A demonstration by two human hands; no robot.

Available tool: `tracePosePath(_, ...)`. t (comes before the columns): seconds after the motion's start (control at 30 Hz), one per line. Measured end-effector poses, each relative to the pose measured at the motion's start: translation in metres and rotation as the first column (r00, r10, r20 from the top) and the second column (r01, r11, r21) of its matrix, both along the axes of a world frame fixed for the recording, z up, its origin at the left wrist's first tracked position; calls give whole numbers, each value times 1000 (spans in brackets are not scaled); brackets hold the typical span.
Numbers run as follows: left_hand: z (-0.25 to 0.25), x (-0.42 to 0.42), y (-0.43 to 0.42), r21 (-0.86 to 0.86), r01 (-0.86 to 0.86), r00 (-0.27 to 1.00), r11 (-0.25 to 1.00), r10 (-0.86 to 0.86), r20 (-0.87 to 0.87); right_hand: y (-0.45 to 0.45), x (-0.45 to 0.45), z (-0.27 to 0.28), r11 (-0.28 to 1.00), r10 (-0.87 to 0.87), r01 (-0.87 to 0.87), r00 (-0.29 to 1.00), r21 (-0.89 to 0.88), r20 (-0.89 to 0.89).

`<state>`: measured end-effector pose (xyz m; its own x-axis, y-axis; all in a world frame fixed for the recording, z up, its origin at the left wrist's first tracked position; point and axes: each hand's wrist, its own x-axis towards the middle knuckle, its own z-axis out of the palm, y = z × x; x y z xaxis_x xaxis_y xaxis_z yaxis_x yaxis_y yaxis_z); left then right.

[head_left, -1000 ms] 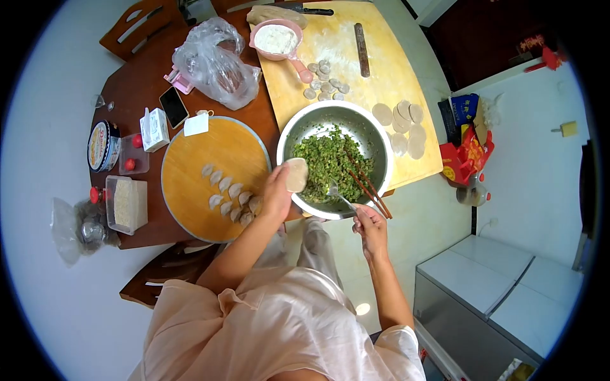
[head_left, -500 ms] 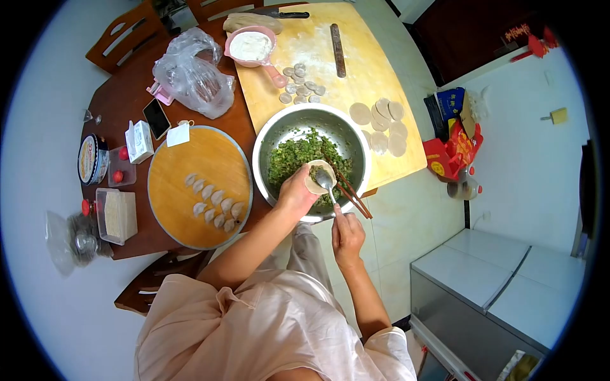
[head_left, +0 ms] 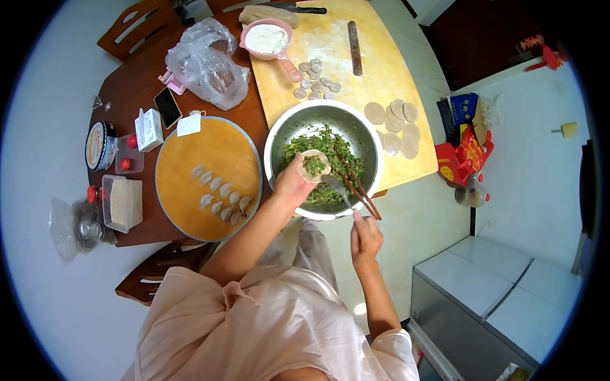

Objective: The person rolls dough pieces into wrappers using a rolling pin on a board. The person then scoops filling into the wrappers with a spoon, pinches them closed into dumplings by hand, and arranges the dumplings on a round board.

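Spoon (head_left: 334,184) has left the wrapper (head_left: 326,166) since the earlier frame. Mid-frame stands the steel bowl (head_left: 353,128); lower right of centre, the right hand (head_left: 366,240) curls round the spoon's handle; at centre, the half-closed left hand (head_left: 293,185) holds the wrapper, bearing green filling (head_left: 314,166).

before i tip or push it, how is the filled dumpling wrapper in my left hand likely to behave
The dumpling wrapper will likely bend easily, as it looks like a thin round of dough. If your left hand tips it, the chopped green filling could slide off, since it lies uncovered on top.
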<state>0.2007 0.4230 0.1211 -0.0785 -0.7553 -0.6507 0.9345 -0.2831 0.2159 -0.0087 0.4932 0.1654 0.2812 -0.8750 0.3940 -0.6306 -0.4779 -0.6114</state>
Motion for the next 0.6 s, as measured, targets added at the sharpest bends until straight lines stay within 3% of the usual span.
tracePosePath(0.13,8,9,7,-50,57,998,997,-57,-15,-14,11,22,964,-144,84,962,252,232)
tracePosePath(0.17,10,8,9,-50,62,998,997,-62,-9,-15,16,25,893,-244,60,897,447,368)
tracePosePath(0.27,14,6,13,-82,89,996,993,-86,35,-23,19,18,663,-398,-91,798,743,453)
tracePosePath(0.43,2,22,18,-215,28,996,976,-10,85,-21,11,5,629,-407,-62,823,775,396)
tracePosePath(0.6,1,53,28,-143,-85,982,986,107,154,-10,-1,3,800,-168,77,981,595,99)
